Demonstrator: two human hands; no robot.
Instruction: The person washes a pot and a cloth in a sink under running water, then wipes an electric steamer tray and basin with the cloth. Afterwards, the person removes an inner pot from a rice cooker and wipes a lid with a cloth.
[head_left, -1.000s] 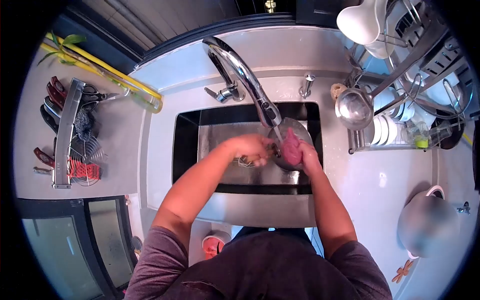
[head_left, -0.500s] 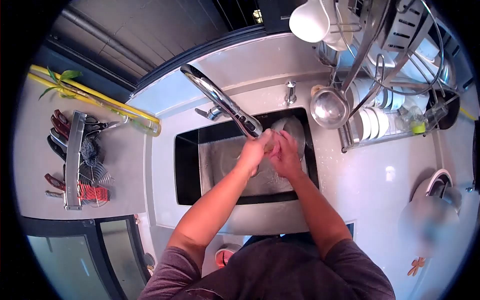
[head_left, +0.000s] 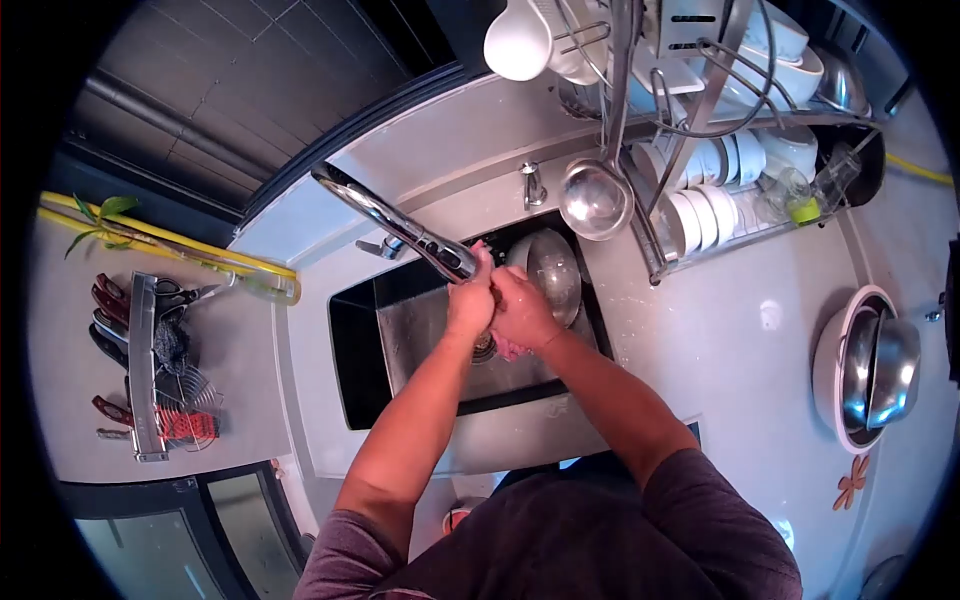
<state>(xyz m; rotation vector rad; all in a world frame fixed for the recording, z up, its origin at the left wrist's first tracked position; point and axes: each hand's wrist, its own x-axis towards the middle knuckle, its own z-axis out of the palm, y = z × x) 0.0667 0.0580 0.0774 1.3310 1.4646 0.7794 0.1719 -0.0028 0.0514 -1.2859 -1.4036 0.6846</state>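
The person is bringing both hands together over the sink (head_left: 410,345), right under the mouth of the tap (head_left: 455,262), and a soft pink piece (head_left: 512,346) is showing between and below them. The right hand (head_left: 522,308) is closing its bent fingers over the piece, gripping it. The left hand (head_left: 470,303) is pressing close against the right, but its fingers are hiding from where I'm standing, so I cannot tell whether it is gripping too.

Most of the pink piece is disappearing inside the hands. The part I'm seeing is hanging out under the right palm, its crumpled end pointing down and back toward the person. Its long axis seems to be running from between the hands toward the body; the far end is staying out of sight, so I cannot say which way that is pointing.

Just beneath the hands, the drain (head_left: 484,349) is peeking out beside the pink. A metal bowl (head_left: 555,278) is sitting in the sink just beyond the right hand. Farther out past that hand, a ladle (head_left: 597,200) is hanging before a rack of dishes (head_left: 700,252). Well off to the left hand's side, knives (head_left: 112,340) are standing in a metal holder (head_left: 147,370).
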